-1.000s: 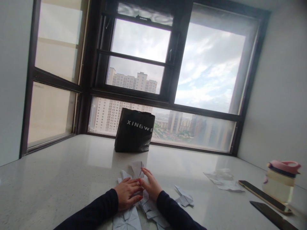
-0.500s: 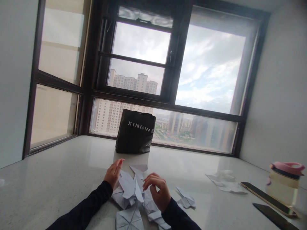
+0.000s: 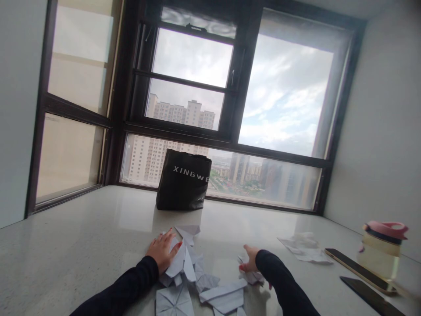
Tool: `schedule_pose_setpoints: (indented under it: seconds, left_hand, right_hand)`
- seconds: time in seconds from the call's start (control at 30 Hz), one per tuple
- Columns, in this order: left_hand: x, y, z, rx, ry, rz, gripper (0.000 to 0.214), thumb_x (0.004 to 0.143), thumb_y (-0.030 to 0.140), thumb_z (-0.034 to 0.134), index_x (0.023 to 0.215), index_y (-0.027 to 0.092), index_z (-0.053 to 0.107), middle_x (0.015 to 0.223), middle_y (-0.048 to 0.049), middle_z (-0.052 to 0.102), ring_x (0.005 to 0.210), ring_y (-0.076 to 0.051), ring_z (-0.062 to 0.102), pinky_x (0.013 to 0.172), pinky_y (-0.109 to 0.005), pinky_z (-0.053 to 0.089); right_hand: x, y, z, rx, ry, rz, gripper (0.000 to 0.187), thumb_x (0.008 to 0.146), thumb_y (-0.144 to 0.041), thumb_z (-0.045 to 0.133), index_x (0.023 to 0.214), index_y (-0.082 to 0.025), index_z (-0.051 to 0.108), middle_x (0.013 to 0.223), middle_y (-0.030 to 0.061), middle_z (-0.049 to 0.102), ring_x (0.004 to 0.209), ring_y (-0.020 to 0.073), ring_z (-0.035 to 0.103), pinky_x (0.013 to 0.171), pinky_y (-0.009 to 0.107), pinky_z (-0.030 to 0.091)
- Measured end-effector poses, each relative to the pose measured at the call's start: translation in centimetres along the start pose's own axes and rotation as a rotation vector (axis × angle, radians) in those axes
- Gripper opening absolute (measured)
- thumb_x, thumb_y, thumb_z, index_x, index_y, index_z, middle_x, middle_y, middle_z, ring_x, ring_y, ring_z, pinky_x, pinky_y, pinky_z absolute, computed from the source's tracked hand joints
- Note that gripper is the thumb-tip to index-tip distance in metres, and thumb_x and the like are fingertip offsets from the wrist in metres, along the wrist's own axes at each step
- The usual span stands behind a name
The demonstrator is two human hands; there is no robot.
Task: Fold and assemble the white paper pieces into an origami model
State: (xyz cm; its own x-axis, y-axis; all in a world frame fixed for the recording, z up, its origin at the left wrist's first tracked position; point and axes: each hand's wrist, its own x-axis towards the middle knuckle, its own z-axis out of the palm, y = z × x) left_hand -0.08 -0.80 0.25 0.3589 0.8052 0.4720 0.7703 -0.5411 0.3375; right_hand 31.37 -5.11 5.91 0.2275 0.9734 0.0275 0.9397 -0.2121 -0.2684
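Folded white paper pieces (image 3: 174, 302) lie in a loose, overlapping pile on the pale speckled countertop. My left hand (image 3: 162, 250) rests on the pile's upper left part, its fingers spread over the sheets. To the right, my right hand (image 3: 251, 259) is closed around a separate folded paper (image 3: 253, 277), with the thumb on its left side and a fingertip showing beyond its lower right. Part of that paper is hidden under the palm. A wider folded sheet (image 3: 225, 296) lies between the hands, nearer to me.
A black bag (image 3: 184, 184) stands behind the pile by the window. On the right are a crumpled tissue (image 3: 305, 248), a long dark phone (image 3: 358, 270), a flat dark object (image 3: 368, 294) and a bottle with a pink lid (image 3: 381, 250).
My right hand has moved right, from the pile to the separate folded paper. My left hand has come down flatter onto the pile. The view has shifted slightly.
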Motion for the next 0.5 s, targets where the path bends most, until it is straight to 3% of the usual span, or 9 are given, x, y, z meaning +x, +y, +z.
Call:
schedule_pose_setpoints:
  seconds: [0.1,0.17,0.27,0.4,0.5]
  left_hand:
    - [0.3,0.2,0.4,-0.136,-0.003,0.050,0.042,0.078,0.043,0.034,0.110,0.017,0.042,0.122,-0.0144,0.040,0.103,-0.025,0.045,0.083,-0.039,0.038]
    - [0.2,0.9,0.4,-0.225,-0.006,0.155,0.044,0.077,0.043,0.037,0.111,0.015,0.041,0.123,-0.0146,0.038,0.104,-0.023,0.044,0.082,-0.034,0.040]
    - [-0.2,2.2,0.1,-0.257,-0.020,0.242,0.048,0.073,0.046,0.042,0.111,0.016,0.041,0.123,-0.0133,0.038,0.109,-0.024,0.038,0.085,-0.035,0.037]
    - [-0.8,3.5,-0.4,-0.271,-0.089,0.299,0.058,0.068,0.051,0.048,0.114,0.018,0.038,0.125,-0.0118,0.036,0.112,-0.025,0.035,0.090,-0.037,0.032]
    - [-0.9,3.8,-0.7,-0.293,-0.122,0.320,0.066,0.063,0.053,0.053,0.117,0.019,0.035,0.127,-0.0113,0.033,0.114,-0.027,0.032,0.090,-0.041,0.031]
  right_hand:
    - [0.1,-1.3,0.9,0.078,0.023,-0.081,0.044,0.037,-0.011,0.069,0.079,-0.020,0.059,0.073,0.0045,0.057,0.071,0.0241,0.057,0.064,0.036,0.043]
    - [0.1,-2.8,1.7,0.144,0.032,-0.142,0.043,0.040,-0.009,0.066,0.080,-0.021,0.058,0.064,-0.0007,0.055,0.061,0.0182,0.056,0.057,0.031,0.044]
    - [-0.3,-5.5,3.3,0.267,-0.013,-0.244,0.043,0.044,-0.008,0.063,0.084,-0.021,0.056,0.047,-0.0087,0.044,0.044,0.0105,0.047,0.045,0.024,0.041]
    - [-1.3,-8.5,5.2,0.380,-0.031,-0.346,0.041,0.050,-0.008,0.056,0.089,-0.021,0.053,0.046,-0.0100,0.042,0.042,0.0076,0.044,0.043,0.019,0.038]
    - [-2.0,-9.8,6.3,0.605,-0.030,-0.440,0.037,0.056,-0.009,0.049,0.091,-0.021,0.051,0.052,-0.0078,0.047,0.043,0.0076,0.045,0.043,0.020,0.039]
